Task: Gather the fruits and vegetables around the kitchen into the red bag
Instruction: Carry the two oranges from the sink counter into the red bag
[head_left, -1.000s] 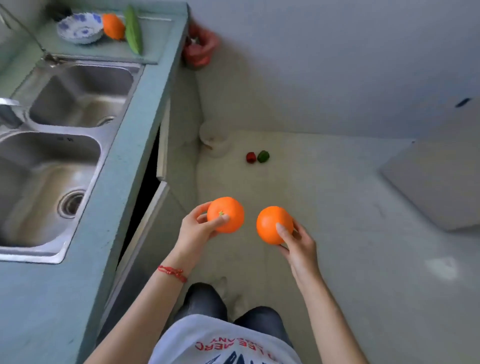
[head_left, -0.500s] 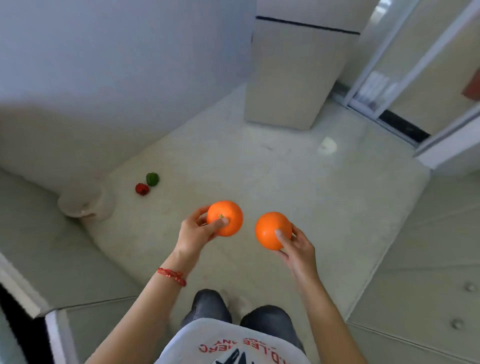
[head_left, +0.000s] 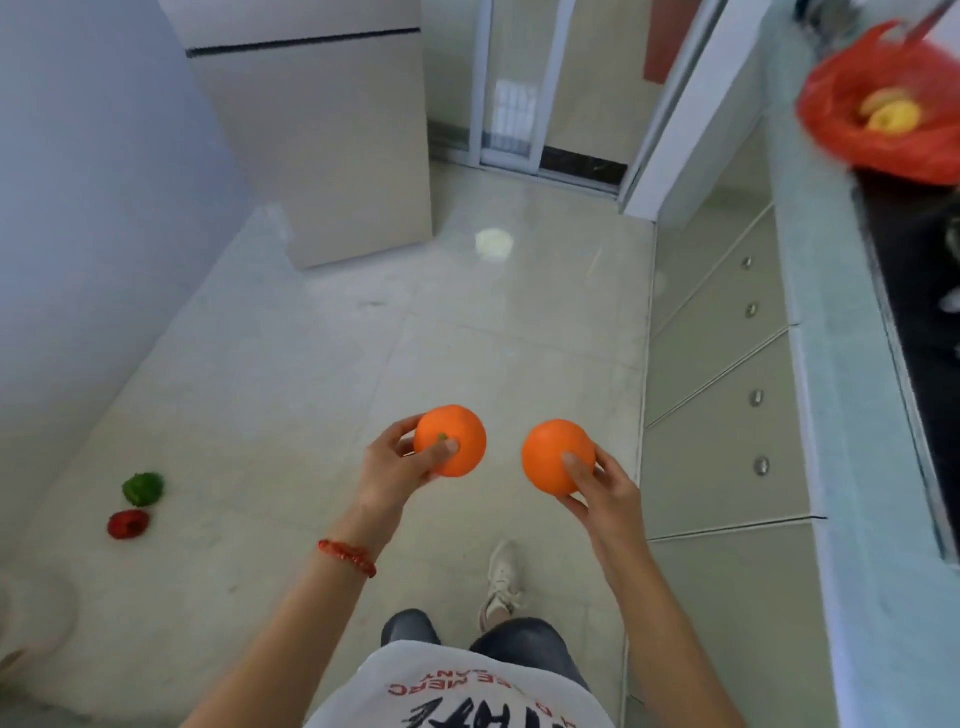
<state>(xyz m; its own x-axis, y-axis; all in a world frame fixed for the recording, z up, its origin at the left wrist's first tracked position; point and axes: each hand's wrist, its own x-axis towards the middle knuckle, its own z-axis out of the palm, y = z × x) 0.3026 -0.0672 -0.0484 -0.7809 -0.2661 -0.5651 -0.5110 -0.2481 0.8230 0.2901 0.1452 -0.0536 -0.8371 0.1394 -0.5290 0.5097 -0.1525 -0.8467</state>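
Person is standing on pale tiled floor (head_left: 311, 364), one shoe (head_left: 503, 582) showing below the hands. Open floor is stretching ahead toward a sliding door (head_left: 524, 104). A tall pale cabinet (head_left: 332, 145) is closing off the far left, standing against the wall (head_left: 78, 208). A run of drawers (head_left: 727, 405) with round knobs is lining the right side, under a light countertop (head_left: 831, 364) whose edge is running along the right of the view.

Red bag (head_left: 883, 109) is sitting on that countertop at the upper right, mouth open, blurred; something yellow (head_left: 893, 117) is lying inside, kind not clear.

Left hand (head_left: 395, 473) is gripping an orange (head_left: 457, 436), fingers behind it and thumb pressing near the small green stem mark. Right hand (head_left: 602, 493) is holding a second orange (head_left: 550, 452) in its fingers, thumb over the front. Both are smooth, round, bright; they are hanging apart over the open floor, well short of the bag.

A green pepper (head_left: 143, 488) and a red pepper (head_left: 128, 524) are lying on the floor at the left near the wall, just beside each other. A red bracelet (head_left: 347, 557) is circling the left wrist.
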